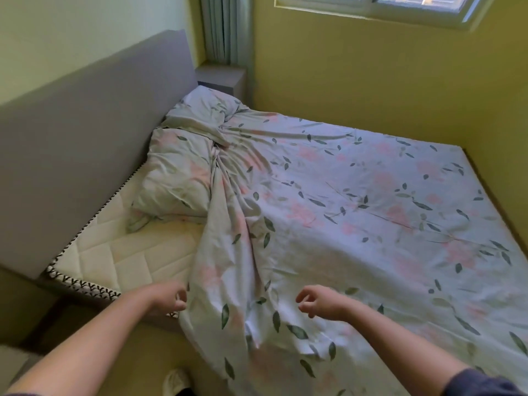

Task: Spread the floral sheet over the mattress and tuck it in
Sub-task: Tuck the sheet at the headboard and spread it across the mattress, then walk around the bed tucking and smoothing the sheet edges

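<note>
- Bedding: floral sheet (357, 212), pale with pink blooms and green leaves. It lies over most of the mattress (123, 255), fairly flat on the far side up to the wall. Its left edge is gathered in long folds running from the pillows to the near side, where it hangs over the bed's edge in front of me.
- Mattress: white and quilted, with black-and-white patterned trim. A strip along the headboard, down to the near left corner, lies uncovered.
- Left hand (171, 300): held just beside the gathered edge of the sheet, above the mattress trim. The fingers are loosely curled and I see nothing between them. I cannot tell whether the fingertips touch the cloth.
- Right hand (317, 301): held over the sheet near the bed's edge, palm down, fingers loosely hooked and apart, gripping nothing. A dark sleeve (485, 384) shows at the elbow.
- Near pillow (177, 178): same floral print, rumpled, against the headboard, its right side under the sheet's folds.
- Far pillow (205, 107): same print, in the bed's far corner.
- Headboard (85, 124): grey and plain, along the left.
- Ledge (221, 78): grey, in the room's corner, with a curtain (225, 30) hanging above it.
- Wall (357, 81): yellow, with a window (385, 4) at the top.
</note>
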